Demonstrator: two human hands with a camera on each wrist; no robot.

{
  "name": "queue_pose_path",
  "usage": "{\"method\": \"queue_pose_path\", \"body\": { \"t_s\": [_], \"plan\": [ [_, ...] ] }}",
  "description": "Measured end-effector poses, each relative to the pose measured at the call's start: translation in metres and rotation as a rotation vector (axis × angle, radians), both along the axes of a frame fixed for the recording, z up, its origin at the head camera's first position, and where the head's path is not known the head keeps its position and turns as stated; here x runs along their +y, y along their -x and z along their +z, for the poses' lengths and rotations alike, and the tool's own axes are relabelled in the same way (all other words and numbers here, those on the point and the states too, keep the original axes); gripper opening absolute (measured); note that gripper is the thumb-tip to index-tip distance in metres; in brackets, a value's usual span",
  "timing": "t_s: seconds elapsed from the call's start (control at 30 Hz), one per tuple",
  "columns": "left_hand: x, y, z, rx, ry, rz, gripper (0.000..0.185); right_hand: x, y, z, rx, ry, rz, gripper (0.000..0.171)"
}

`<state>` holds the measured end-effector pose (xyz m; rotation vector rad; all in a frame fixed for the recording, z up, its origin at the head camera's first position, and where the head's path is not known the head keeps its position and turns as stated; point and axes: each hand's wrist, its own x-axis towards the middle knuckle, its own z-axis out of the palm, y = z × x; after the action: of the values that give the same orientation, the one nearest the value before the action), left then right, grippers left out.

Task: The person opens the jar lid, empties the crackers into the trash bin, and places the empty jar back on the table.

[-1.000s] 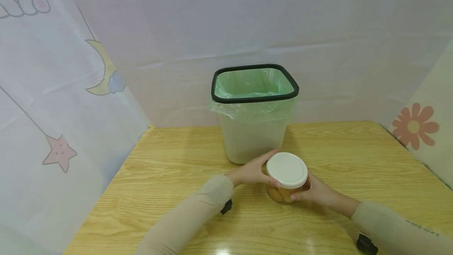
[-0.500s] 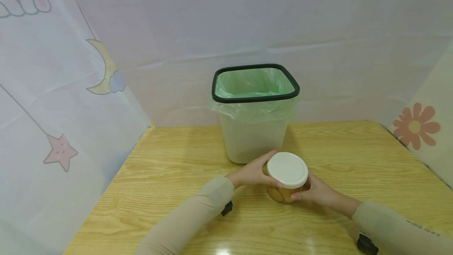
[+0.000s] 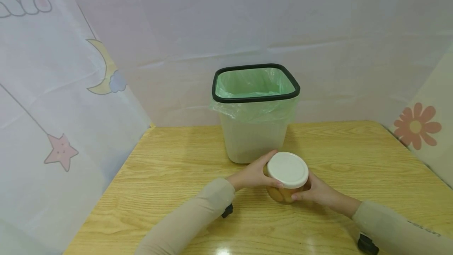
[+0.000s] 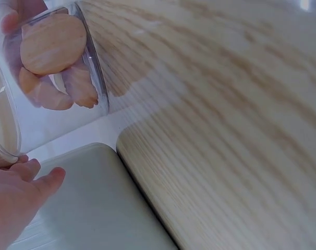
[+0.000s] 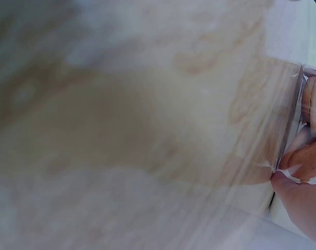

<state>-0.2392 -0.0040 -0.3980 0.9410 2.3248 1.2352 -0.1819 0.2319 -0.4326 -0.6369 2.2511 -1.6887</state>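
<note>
Between my two hands, in the head view, is a clear round jar (image 3: 275,194) with a white lid (image 3: 287,169), tilted a little. From the left, my left hand (image 3: 250,173) grips the lid's rim, thumb along its near side and fingers around the far side. My right hand (image 3: 320,192) holds the jar's body low on the right, its thumb on the near wall. Round tan biscuits (image 4: 53,44), some like sandwich cookies, show through the jar's side in the left wrist view. In the right wrist view the jar (image 5: 300,99) is cut off by the frame edge.
Directly behind the jar stands a white trash bin (image 3: 253,141) with a black rim (image 3: 256,99) and a light green liner bag (image 3: 247,82). The wooden table (image 3: 170,160) ends against a pale printed curtain (image 3: 177,50) at the back and sides.
Almost nothing differs; both hands keep their hold on the jar and lid, and the whole head view has shifted very slightly.
</note>
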Motion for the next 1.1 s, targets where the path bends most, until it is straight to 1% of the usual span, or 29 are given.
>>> {"method": "queue_pose_path", "body": {
  "t_s": [0.23, 0.4, 0.53, 0.63, 0.73, 0.83, 0.93, 1.1],
  "plan": [
    [0.001, -0.005, 0.002, 0.012, 0.006, 0.014, 0.102, 0.001, 0.0, -0.001, 0.018, 0.018, 0.021, 0.097],
    [0.001, -0.006, 0.001, 0.011, 0.021, 0.021, 0.102, 0.001, 0.001, -0.001, 0.019, 0.003, 0.023, 0.097],
    [0.001, -0.007, 0.002, 0.029, 0.023, 0.015, 0.101, 0.001, 0.001, -0.001, 0.023, -0.001, 0.015, 0.096],
    [0.001, -0.006, 0.001, 0.057, 0.022, 0.0, 0.098, 0.001, 0.001, -0.002, 0.03, 0.006, 0.015, 0.096],
    [0.001, -0.005, 0.003, 0.057, 0.033, -0.01, 0.098, 0.001, 0.002, -0.002, 0.04, 0.015, 0.023, 0.096],
    [0.0, -0.001, 0.004, 0.056, 0.032, -0.033, 0.095, 0.002, 0.003, -0.002, 0.037, 0.022, 0.018, 0.096],
    [-0.002, 0.004, 0.006, 0.023, 0.043, -0.055, 0.098, 0.002, 0.003, -0.003, 0.028, 0.022, 0.003, 0.097],
    [-0.006, 0.014, 0.01, -0.019, 0.06, -0.109, 0.102, 0.001, 0.002, -0.003, 0.025, 0.017, -0.001, 0.098]
  ]
}}
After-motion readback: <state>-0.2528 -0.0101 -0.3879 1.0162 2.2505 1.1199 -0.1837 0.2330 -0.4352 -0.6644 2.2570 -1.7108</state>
